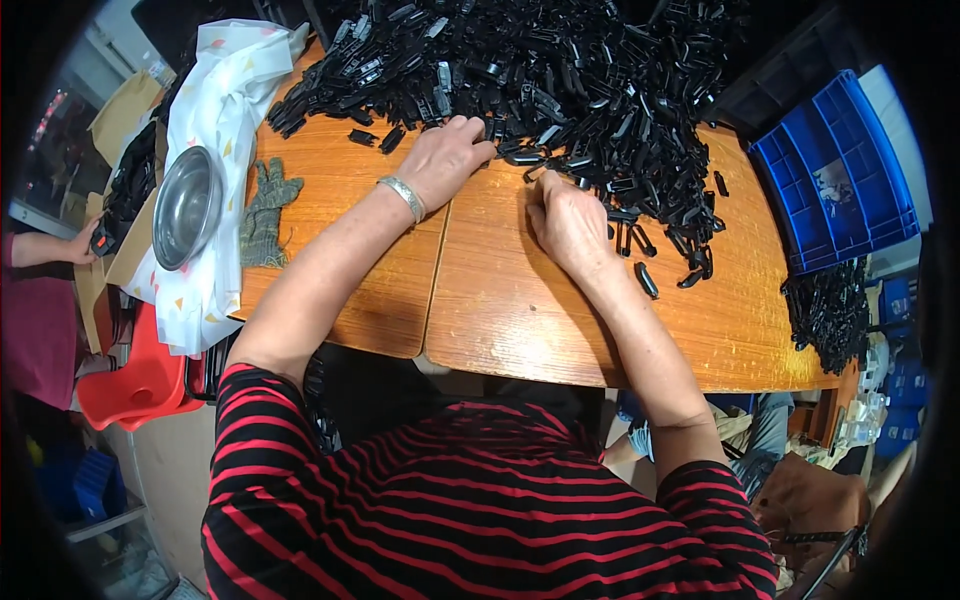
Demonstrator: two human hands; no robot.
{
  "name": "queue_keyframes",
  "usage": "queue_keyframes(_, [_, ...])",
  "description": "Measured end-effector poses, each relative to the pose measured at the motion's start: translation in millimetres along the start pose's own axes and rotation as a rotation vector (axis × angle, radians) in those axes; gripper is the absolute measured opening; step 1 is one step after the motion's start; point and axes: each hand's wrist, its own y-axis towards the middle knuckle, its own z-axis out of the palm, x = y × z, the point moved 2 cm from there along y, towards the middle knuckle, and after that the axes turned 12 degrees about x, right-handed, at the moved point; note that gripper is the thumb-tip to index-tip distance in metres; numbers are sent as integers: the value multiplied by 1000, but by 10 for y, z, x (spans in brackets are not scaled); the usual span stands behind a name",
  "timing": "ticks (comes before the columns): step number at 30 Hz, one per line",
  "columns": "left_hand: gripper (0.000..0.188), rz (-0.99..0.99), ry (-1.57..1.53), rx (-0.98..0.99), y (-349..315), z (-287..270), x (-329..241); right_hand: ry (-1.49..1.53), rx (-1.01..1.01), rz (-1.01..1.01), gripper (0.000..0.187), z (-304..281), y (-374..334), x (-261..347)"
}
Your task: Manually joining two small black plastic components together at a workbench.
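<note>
A large heap of small black plastic parts [520,70], many long and clip-like, covers the far side of the wooden table [490,300]. My left hand [445,160], with a silver bracelet at the wrist, rests at the heap's near edge. Its fingers curl down, and whatever lies under them is hidden. To its right, my right hand [572,222] is closed, knuckles up, against the edge of the heap. Dark parts touch its fingertips, but I cannot make out what it grips. A few loose parts [646,280] lie beside its wrist.
A grey-green work glove [268,215] lies left of my left forearm. Beyond it, a metal bowl [187,208] sits on white patterned sheeting [225,90]. A blue plastic crate [835,175] stands tilted at the right. Another person's hand [85,245] is at far left, above a red chair [140,385].
</note>
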Motion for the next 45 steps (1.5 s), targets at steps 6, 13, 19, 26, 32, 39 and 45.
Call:
queue_keyframes(6, [15,8,55,-42,-104,26,28,94,21,-107,16,-102,-265,253])
queue_keyframes(13, [21,-258,-278,-100,-478,22,-210,-7,-120,-259,17,41,-393,258])
queue_keyframes(19, [34,-529,-867,-130,-641,101,-311,-37,-30,-254,20,-17,-494,216])
queue_keyframes(26, [31,-581,-1037,-108,-692,232,-465,422,-185,-137,19,26,-385,437])
queue_keyframes(32, [29,-366,-1395,-161,-751,223,-625,569,-191,-75,20,138,-327,493])
queue_keyframes(39, [27,-308,-1858,-179,-904,209,-622,685,-136,-53,18,95,-372,525])
queue_keyframes(45, [29,-309,-1934,-186,-924,221,-621,907,-102,-59,19,177,-390,485])
